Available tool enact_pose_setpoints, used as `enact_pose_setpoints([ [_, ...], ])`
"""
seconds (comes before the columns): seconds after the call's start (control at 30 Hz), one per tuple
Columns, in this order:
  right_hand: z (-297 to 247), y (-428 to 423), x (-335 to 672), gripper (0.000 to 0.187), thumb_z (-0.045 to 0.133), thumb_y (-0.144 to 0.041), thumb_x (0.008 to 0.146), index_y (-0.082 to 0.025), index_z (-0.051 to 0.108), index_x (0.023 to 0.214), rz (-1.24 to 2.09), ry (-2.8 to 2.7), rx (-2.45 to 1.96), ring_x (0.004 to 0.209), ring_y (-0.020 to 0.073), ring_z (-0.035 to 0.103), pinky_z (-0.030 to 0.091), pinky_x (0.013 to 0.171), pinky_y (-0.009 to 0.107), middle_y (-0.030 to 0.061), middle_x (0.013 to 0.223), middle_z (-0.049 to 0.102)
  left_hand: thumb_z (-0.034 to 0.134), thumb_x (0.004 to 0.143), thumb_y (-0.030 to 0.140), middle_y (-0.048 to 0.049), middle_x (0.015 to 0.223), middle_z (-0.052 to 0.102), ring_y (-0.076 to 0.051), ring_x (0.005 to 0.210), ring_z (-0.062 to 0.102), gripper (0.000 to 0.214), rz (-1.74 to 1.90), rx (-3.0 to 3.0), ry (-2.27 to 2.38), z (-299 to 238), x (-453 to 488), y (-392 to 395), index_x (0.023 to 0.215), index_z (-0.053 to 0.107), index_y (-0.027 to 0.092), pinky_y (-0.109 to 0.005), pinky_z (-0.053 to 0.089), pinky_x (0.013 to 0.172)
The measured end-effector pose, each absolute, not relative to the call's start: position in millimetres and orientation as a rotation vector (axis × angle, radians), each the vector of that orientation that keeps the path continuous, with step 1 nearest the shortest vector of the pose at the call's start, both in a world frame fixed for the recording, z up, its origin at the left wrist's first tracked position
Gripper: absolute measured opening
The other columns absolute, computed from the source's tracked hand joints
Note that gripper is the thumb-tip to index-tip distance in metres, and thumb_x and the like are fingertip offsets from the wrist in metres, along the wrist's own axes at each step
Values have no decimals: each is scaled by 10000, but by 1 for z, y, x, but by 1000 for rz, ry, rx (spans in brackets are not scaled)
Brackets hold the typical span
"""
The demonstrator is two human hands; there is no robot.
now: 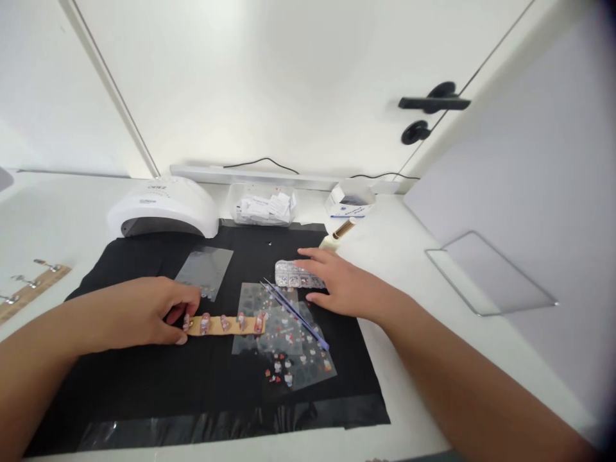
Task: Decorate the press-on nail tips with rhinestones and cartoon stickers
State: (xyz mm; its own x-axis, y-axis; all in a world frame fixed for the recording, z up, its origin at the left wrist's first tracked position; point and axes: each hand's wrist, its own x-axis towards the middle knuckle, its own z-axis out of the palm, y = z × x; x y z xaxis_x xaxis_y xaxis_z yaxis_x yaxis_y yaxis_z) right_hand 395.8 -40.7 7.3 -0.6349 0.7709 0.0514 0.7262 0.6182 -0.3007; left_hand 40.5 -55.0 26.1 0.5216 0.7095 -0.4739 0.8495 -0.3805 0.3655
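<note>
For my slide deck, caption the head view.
Left hand holding a tan strip of decorated false nails, right hand over a clear compartmented case.

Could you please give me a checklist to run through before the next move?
1. Left hand at the end of the tan strip: ok; firmness of hold, cannot tell.
2. Nail tips in a row on the strip: ok.
3. Tweezers uncovered: ok, lying on the sticker sheets.
4. Right hand clear of the compartment case: not ok, fingers over it.
5. Lamp switched on: cannot tell.
</note>
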Motion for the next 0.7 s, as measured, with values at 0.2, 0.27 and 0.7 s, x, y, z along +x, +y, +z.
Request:
enact_pose_setpoints([
  [0.2, 27, -48, 400, 419, 578, -89, 765, -174, 585, 1175, 407, -2707, -1462, 1056, 290, 595, 532, 868, 445, 137, 1121, 587, 649, 762, 354, 14, 711, 628, -147, 581, 556, 108, -371, 2195, 1282, 26, 41, -54, 776, 601, 259, -266, 303, 495],
  [0.27, 27, -47, 398, 335, 554, -78, 775, -163, 595, 1096, 390, -2716, -1455, 1011, 278, 595, 523, 844, 429, 131, 1087, 584, 654, 766, 372, 9, 719, 633, -151, 588, 564, 117, -385, 2204, 1263, 24, 39, -53, 794, 600, 272, -271, 314, 499],
  [0.7, -6, -33, 385, 140, 584, -179, 811, -160, 567, 949, 294, -2604, -1130, 1029, 286, 525, 445, 916, 444, 142, 1138, 597, 657, 759, 412, 6, 721, 621, -147, 591, 541, 158, -377, 2128, 1300, 28, 41, -51, 805, 623, 265, -266, 307, 503],
])
